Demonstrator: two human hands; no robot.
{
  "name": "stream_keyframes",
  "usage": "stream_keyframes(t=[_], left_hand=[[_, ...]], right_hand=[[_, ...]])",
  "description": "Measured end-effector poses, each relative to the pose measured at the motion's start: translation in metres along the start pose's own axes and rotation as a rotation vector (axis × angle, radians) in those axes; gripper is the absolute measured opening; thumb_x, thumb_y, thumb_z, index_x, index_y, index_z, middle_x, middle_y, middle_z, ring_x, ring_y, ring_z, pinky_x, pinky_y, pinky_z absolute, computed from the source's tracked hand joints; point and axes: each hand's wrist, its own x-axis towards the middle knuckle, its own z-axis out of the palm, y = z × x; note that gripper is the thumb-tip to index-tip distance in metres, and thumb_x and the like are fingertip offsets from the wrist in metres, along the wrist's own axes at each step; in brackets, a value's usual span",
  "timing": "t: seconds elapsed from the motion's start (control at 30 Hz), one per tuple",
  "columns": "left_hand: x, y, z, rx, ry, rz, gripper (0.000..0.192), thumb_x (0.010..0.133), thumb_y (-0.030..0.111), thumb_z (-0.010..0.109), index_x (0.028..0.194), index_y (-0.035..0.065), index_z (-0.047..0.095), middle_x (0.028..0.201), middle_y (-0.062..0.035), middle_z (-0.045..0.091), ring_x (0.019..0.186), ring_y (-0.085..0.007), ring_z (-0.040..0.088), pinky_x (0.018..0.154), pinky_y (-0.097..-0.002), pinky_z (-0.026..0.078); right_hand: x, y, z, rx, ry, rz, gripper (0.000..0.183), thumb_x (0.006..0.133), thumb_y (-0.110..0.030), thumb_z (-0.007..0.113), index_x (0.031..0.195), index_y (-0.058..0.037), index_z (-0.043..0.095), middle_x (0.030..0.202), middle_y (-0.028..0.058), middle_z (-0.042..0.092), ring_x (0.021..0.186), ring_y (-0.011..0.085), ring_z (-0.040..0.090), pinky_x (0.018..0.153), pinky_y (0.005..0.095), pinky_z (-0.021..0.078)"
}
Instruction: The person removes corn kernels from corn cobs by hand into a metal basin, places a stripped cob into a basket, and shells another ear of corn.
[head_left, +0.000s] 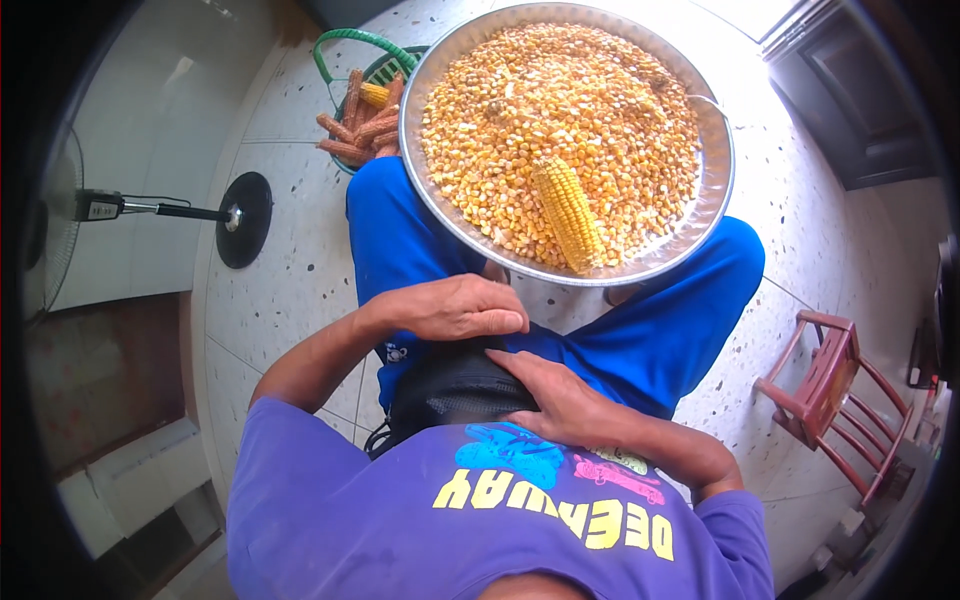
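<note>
Over my lap, my left hand (463, 307) is bent with its back upward; its fingertips are hidden beneath, so whether it grips anything does not show. My right hand (561, 396) lies against a black mesh-fabric bag (465, 386) at my waist, thumb and fingers apart. Beyond both hands, a large round metal basin (501, 259) sits at my knees, full of loose yellow corn kernels (547, 97). One ear of corn (568, 216), its kernels still on, lies on them at the near side. Neither hand touches the basin.
A green plastic basket (330, 56) with bare corncobs (367, 124) and a yellow cob piece (374, 94) stands left of the basin. Further left is a pedestal fan (244, 220). A small reddish wooden chair (829, 382) is at right on the speckled tile floor (292, 300).
</note>
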Motion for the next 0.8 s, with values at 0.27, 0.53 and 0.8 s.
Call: stream_keyframes(t=[0.27, 0.53, 0.8], left_hand=[[-0.006, -0.022, 0.031, 0.013, -0.160, -0.055, 0.053, 0.109, 0.042, 0.040, 0.129, -0.0013, 0.062, 0.125, -0.0193, 0.064, 0.123, -0.0357, 0.057, 0.107, -0.0434, 0.043], [-0.002, -0.016, 0.030, 0.045, -0.160, -0.123, 0.050, 0.106, 0.043, 0.046, 0.126, 0.0016, 0.065, 0.123, -0.0154, 0.066, 0.122, -0.0328, 0.057, 0.107, -0.0430, 0.043], [-0.004, -0.017, 0.028, 0.097, -0.174, -0.141, 0.049, 0.106, 0.040, 0.043, 0.128, 0.0011, 0.064, 0.128, -0.0167, 0.065, 0.126, -0.0342, 0.056, 0.110, -0.0435, 0.041]], right_hand=[[-0.088, 0.003, -0.020, -0.012, 0.259, 0.179, 0.044, 0.094, -0.011, 0.067, 0.134, 0.0019, 0.054, 0.119, 0.0220, 0.064, 0.103, 0.0344, 0.067, 0.090, 0.0397, 0.0538], [-0.219, 0.037, 0.029, 0.110, 0.234, 0.806, 0.025, 0.094, -0.022, 0.072, 0.102, -0.0001, 0.061, 0.086, 0.0168, 0.072, 0.076, 0.0273, 0.071, 0.072, 0.0344, 0.0555], [-0.252, 0.045, 0.105, 0.887, 0.536, 0.984, 0.059, 0.099, -0.047, 0.063, 0.145, -0.0094, 0.057, 0.130, 0.0177, 0.068, 0.124, 0.0296, 0.061, 0.108, 0.0379, 0.0448]])
